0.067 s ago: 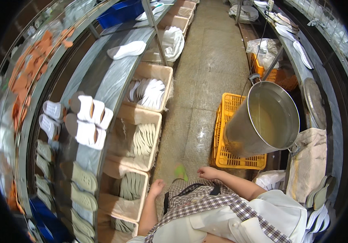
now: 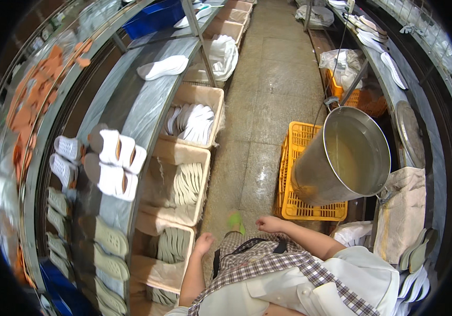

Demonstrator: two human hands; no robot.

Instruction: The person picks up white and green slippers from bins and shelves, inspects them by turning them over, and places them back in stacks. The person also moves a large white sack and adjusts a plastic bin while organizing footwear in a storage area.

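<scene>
My left hand (image 2: pixel 204 243) hangs beside the cloth-lined bins on the left, its fingers curled and nothing visible in them. In front of my checked apron, my right hand (image 2: pixel 269 224) is held loosely fisted, also with nothing visible in it. The nearest bin holds stacked grey-green soles (image 2: pixel 172 245). Beyond it, another bin has cream soles (image 2: pixel 188 182). On the left belt, white shoe soles (image 2: pixel 118 151) lie in a group, with pale green soles (image 2: pixel 111 236) closer to me. Neither hand touches these things.
A tall metal bucket (image 2: pixel 310 171) of cloudy liquid stands tilted on yellow crates (image 2: pixel 315 211) at the right of the aisle. A wet floor (image 2: pixel 268 95) runs ahead between two racks. A blue tub (image 2: pixel 152 18) sits on the far left belt, and a round metal lid (image 2: pixel 409 134) leans at right.
The soles on the left belt have shifted slightly toward me. My hands stay in nearly the same place, with the view barely moved.
</scene>
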